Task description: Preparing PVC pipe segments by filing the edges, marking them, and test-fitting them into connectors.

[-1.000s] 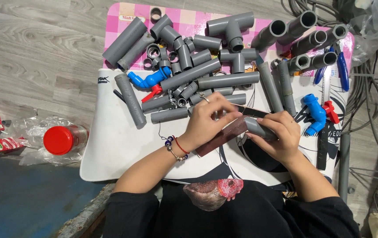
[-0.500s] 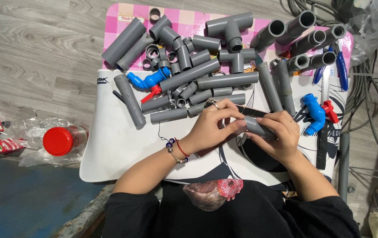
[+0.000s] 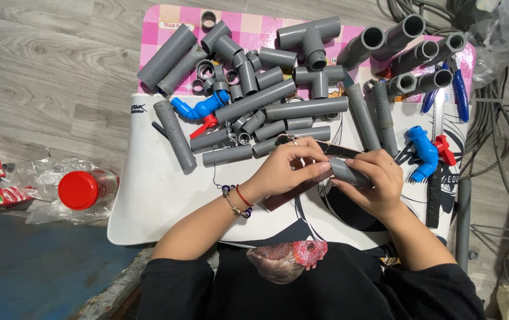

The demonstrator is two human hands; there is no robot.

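**Grey pipe piece held in both hands over the white board**

Grey pipe piece (image 3: 349, 172) sits between my two hands, low and right of the middle of the white board (image 3: 159, 201) that lies on the wooden floor. My right hand (image 3: 373, 184) is wrapped around it from below and from the right, fingers curled over its far end. My left hand (image 3: 287, 169) meets it from the left, thumb and fingertips pinched at its near end; a dark reddish-brown strip (image 3: 287, 194) shows under that hand, and I cannot tell whether I am gripping it too. Beaded bracelets (image 3: 236, 200) ring my left wrist.

Just beyond my hands lies a heap of grey pipe lengths (image 3: 266, 104), with grey tee fittings (image 3: 312, 37) on the pink checked cloth (image 3: 254, 24) at the far edge. A blue elbow with a red handle (image 3: 201, 109) lies left in the heap; a blue valve (image 3: 423, 153) lies near my right hand. A red-capped jar (image 3: 85, 189) lies on clear plastic on the floor, well apart to the left.
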